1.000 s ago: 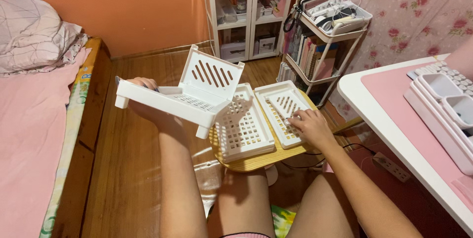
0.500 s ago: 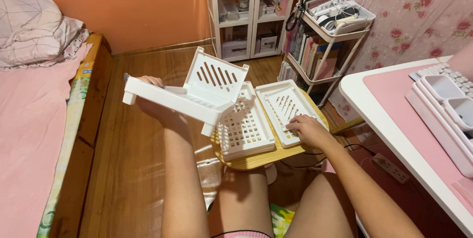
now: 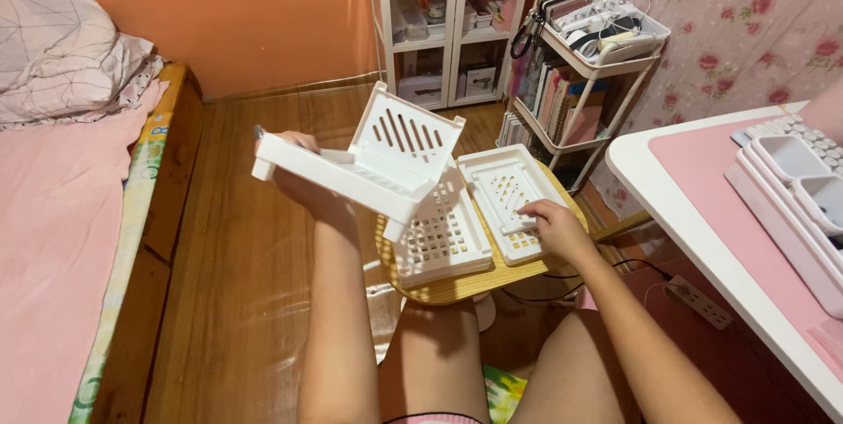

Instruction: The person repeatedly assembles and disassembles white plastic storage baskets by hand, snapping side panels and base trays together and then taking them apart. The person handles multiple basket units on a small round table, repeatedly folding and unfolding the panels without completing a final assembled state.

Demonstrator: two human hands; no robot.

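My left hand (image 3: 309, 185) holds up a partly assembled white plastic organiser (image 3: 369, 161) made of slotted panels, tilted in the air above a small round wooden stool (image 3: 457, 282). On the stool lie two flat white perforated panels: one (image 3: 439, 235) under the raised piece, the other (image 3: 507, 200) to its right. My right hand (image 3: 549, 224) rests on the near end of the right panel, fingers spread. My bare legs show below the stool.
A bed (image 3: 61, 240) with pink sheet and pillows (image 3: 57, 55) runs along the left. A white glass-door cabinet (image 3: 452, 25) stands at the back, a white trolley (image 3: 588, 64) with books beside it. A white desk (image 3: 720, 240) with pink mat and trays (image 3: 795, 191) is at right.
My left hand has lifted the assembled white piece slightly higher and more to the right. My right hand has slid a little down the right panel.
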